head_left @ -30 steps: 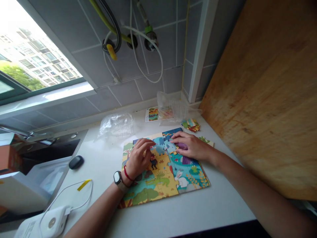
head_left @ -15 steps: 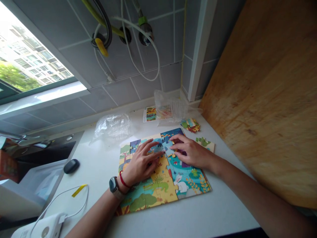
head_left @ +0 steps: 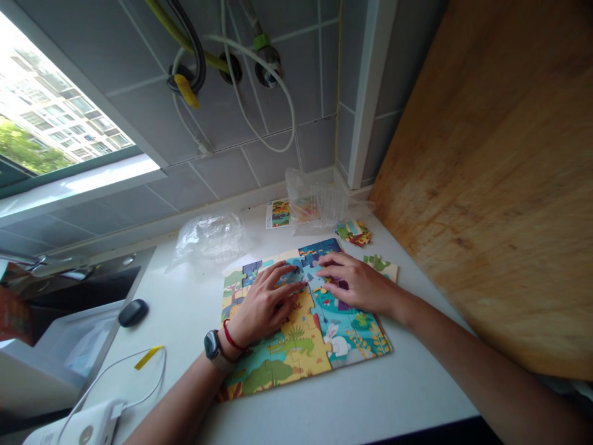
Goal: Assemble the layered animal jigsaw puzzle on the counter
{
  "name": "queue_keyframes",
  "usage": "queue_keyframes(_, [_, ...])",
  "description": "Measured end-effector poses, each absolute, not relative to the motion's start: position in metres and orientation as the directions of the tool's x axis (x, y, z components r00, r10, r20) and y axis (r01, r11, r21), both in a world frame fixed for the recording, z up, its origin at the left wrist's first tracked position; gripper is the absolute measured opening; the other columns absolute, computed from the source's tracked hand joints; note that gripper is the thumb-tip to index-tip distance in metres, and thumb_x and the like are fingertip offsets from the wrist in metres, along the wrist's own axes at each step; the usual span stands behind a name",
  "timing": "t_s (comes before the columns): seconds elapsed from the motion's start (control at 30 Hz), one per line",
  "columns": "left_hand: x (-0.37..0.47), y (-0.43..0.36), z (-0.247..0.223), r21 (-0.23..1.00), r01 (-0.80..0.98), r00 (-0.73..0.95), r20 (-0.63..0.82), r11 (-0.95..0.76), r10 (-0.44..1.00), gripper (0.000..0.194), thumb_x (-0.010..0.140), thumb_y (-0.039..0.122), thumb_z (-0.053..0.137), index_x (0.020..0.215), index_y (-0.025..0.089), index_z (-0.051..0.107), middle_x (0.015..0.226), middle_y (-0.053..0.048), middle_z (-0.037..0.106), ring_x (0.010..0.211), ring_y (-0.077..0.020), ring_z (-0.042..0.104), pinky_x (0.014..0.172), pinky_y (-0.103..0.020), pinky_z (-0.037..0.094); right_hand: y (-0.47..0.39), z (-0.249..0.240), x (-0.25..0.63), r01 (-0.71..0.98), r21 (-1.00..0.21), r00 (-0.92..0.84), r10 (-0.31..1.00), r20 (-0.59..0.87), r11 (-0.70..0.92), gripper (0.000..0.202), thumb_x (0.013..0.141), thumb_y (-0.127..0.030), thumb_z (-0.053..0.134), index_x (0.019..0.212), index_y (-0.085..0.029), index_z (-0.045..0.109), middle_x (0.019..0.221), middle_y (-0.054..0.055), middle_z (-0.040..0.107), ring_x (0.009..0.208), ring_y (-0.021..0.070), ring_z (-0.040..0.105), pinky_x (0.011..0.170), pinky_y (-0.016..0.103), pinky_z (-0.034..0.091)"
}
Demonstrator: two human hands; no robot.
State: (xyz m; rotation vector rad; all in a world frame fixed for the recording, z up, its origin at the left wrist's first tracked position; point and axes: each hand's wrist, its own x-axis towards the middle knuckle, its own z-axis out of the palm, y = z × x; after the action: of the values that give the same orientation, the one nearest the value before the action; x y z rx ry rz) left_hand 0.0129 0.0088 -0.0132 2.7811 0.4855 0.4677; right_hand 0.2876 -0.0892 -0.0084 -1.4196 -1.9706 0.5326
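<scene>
A colourful jigsaw puzzle [head_left: 296, 349] with animals and plants lies flat on the white counter. Across its left and middle part rests my left hand [head_left: 266, 303], fingers spread over the pieces, a watch and red band at the wrist. My right hand [head_left: 354, 284] lies over the upper right part of the puzzle, fingers apart and bent a little, the tips touching a light blue puzzle piece [head_left: 312, 276]. Whether that piece sits fully in place I cannot tell. Beyond my right hand is a green and cream puzzle section [head_left: 380, 264], partly hidden by the hand.
Loose puzzle pieces [head_left: 353, 233] are piled at the back right, near a clear plastic bag [head_left: 319, 201] and a picture card [head_left: 278, 214]. Another clear bag [head_left: 210, 238] lies behind the puzzle. Left are a black mouse [head_left: 133, 313], a white cable and a sink. A wooden board [head_left: 500, 185] stands right.
The view has shifted slightly. Both hands stay in nearly the same place on the puzzle, with hardly any movement of the fingers.
</scene>
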Motion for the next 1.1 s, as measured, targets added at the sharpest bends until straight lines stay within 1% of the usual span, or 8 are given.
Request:
queue_keyframes(0.1, [0.0131, 0.0088, -0.0126, 0.326, 0.276, 0.891, 0.266, -0.904, 0.367, 0.041, 0.106, 0.021, 0.055, 0.143, 0.033, 0.067, 0.151, -0.011, 0.058, 0.146, -0.0344, 0.049, 0.117, -0.062, 0.049, -0.0895, -0.0102, 0.2884, 0.685, -0.647, -0.213, 0.942, 0.260, 0.334, 0.028, 0.096, -0.016, 0.068, 0.120, -0.023, 0.080, 0.130, 0.010, 0.072, 0.126, 0.0247, 0.069, 0.112, 0.044, 0.056])
queue_keyframes(0.27, [0.0145, 0.0083, -0.0113, 0.328, 0.265, 0.890, 0.278, -0.907, 0.361, 0.038, 0.106, 0.022, 0.055, 0.140, 0.032, 0.069, 0.149, -0.011, 0.059, 0.144, -0.0339, 0.050, 0.115, -0.061, 0.050, -0.0883, -0.0113, 0.2885, 0.712, -0.622, -0.201, 0.944, 0.264, 0.325, 0.031, 0.090, -0.019, 0.076, 0.121, -0.025, 0.081, 0.145, 0.011, 0.068, 0.138, 0.0294, 0.061, 0.117, 0.050, 0.052])
queue_keyframes(0.43, [0.0147, 0.0084, -0.0114, 0.328, 0.267, 0.891, 0.274, -0.906, 0.362, 0.035, 0.107, 0.023, 0.054, 0.137, 0.030, 0.069, 0.149, -0.012, 0.059, 0.142, -0.0336, 0.052, 0.114, -0.060, 0.050, -0.0872, -0.0095, 0.2891, 0.707, -0.622, -0.234, 0.941, 0.243, 0.336, 0.029, 0.089, -0.023, 0.081, 0.118, -0.024, 0.083, 0.140, 0.011, 0.072, 0.137, 0.0307, 0.061, 0.118, 0.051, 0.052])
queue_keyframes(0.57, [0.0135, 0.0089, -0.0145, 0.328, 0.291, 0.882, 0.271, -0.899, 0.385, 0.042, 0.107, 0.025, 0.053, 0.148, 0.027, 0.060, 0.151, -0.014, 0.058, 0.143, -0.0334, 0.052, 0.115, -0.059, 0.049, -0.0882, -0.0084, 0.2897, 0.704, -0.630, -0.235, 0.944, 0.230, 0.329, 0.028, 0.090, -0.024, 0.080, 0.117, -0.025, 0.083, 0.142, 0.010, 0.072, 0.139, 0.0311, 0.060, 0.119, 0.053, 0.050])
queue_keyframes(0.63, [0.0130, 0.0091, -0.0155, 0.325, 0.306, 0.877, 0.268, -0.895, 0.398, 0.044, 0.107, 0.026, 0.053, 0.152, 0.027, 0.056, 0.151, -0.014, 0.058, 0.143, -0.0329, 0.053, 0.116, -0.059, 0.049, -0.0888, -0.0083, 0.2894, 0.707, -0.629, -0.239, 0.947, 0.217, 0.322, 0.029, 0.090, -0.022, 0.078, 0.119, -0.024, 0.082, 0.144, 0.011, 0.070, 0.141, 0.0313, 0.059, 0.120, 0.053, 0.049])
queue_keyframes(0.73, [0.0127, 0.0093, -0.0159, 0.328, 0.313, 0.879, 0.256, -0.891, 0.402, 0.039, 0.108, 0.026, 0.053, 0.145, 0.029, 0.062, 0.151, -0.013, 0.058, 0.142, -0.0325, 0.053, 0.116, -0.059, 0.050, -0.0892, -0.0086, 0.2890, 0.715, -0.625, -0.242, 0.950, 0.198, 0.313, 0.030, 0.091, -0.018, 0.074, 0.120, -0.020, 0.082, 0.146, 0.013, 0.068, 0.143, 0.0311, 0.057, 0.122, 0.052, 0.048])
queue_keyframes(0.83, [0.0127, 0.0093, -0.0156, 0.330, 0.306, 0.881, 0.257, -0.893, 0.397, 0.034, 0.108, 0.026, 0.054, 0.139, 0.029, 0.068, 0.151, -0.011, 0.058, 0.143, -0.0328, 0.052, 0.115, -0.059, 0.051, -0.0893, -0.0094, 0.2892, 0.714, -0.629, -0.237, 0.951, 0.197, 0.308, 0.031, 0.092, -0.015, 0.071, 0.120, -0.020, 0.082, 0.148, 0.013, 0.067, 0.143, 0.0304, 0.057, 0.122, 0.052, 0.047])
queue_keyframes(1.1, [0.0135, 0.0091, -0.0138, 0.323, 0.300, 0.887, 0.251, -0.897, 0.387, 0.033, 0.109, 0.030, 0.055, 0.138, 0.030, 0.070, 0.151, -0.012, 0.057, 0.143, -0.0335, 0.051, 0.115, -0.060, 0.051, -0.0892, -0.0128, 0.2897, 0.708, -0.630, -0.224, 0.948, 0.227, 0.319, 0.030, 0.091, -0.013, 0.070, 0.117, -0.020, 0.083, 0.145, 0.014, 0.069, 0.139, 0.0301, 0.061, 0.120, 0.051, 0.050])
